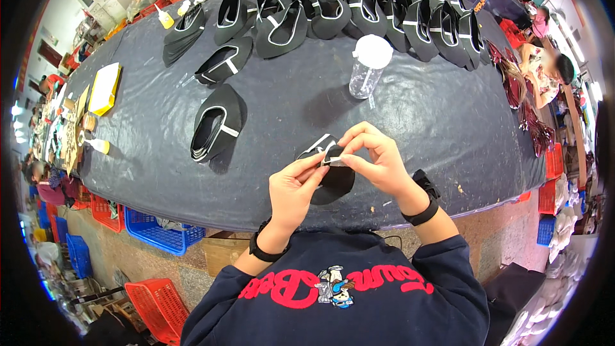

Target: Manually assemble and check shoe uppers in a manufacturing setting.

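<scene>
A black shoe upper [334, 187] with white edging lies on the dark table in front of me, close to the near edge. My left hand [293, 187] pinches its white strip between thumb and fingertips. On the other side of the same strip, my right hand [378, 159] grips with thumb and forefinger, its other fingers curled. The fingertips of both hands nearly meet there and hide part of the strip. To the left sits a nested stack of similar shoe uppers [236, 110], with another small stack [240, 57] beyond it.
Many black shoe uppers [330, 16] line the table's far side. A clear bottle with a white lid [370, 67] stands beyond my hands. Yellow glue bottles [165, 19] and a yellow-white packet [104, 88] are leftward. Dark red cords [522, 102] hang at right, near a seated person [541, 70].
</scene>
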Action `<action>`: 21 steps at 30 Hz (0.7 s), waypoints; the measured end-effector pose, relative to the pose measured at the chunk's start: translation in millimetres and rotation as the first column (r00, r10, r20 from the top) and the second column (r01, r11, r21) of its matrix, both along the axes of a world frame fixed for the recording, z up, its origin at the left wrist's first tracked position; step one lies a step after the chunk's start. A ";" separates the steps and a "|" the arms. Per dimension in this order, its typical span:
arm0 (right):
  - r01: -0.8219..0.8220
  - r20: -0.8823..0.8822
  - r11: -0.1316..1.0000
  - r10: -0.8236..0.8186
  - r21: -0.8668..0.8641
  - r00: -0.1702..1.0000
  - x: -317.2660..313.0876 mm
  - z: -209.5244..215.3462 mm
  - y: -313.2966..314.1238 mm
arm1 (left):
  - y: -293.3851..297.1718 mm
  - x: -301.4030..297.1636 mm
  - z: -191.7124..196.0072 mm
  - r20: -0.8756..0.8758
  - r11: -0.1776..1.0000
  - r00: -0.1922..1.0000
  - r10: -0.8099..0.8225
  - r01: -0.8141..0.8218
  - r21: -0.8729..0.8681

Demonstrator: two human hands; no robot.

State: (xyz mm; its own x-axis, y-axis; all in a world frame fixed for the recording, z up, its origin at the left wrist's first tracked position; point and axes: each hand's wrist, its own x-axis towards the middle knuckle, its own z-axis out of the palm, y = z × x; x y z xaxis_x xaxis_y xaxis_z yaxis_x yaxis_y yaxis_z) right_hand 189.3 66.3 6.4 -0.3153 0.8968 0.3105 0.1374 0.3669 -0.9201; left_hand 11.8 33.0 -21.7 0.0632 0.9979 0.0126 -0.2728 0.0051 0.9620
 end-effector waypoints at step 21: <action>-0.047 0.350 0.984 -0.017 0.174 0.937 -7.4 1.8 19.2 | 11.0 -5.6 0.3 -0.071 0.979 0.982 0.172 -0.179 -0.099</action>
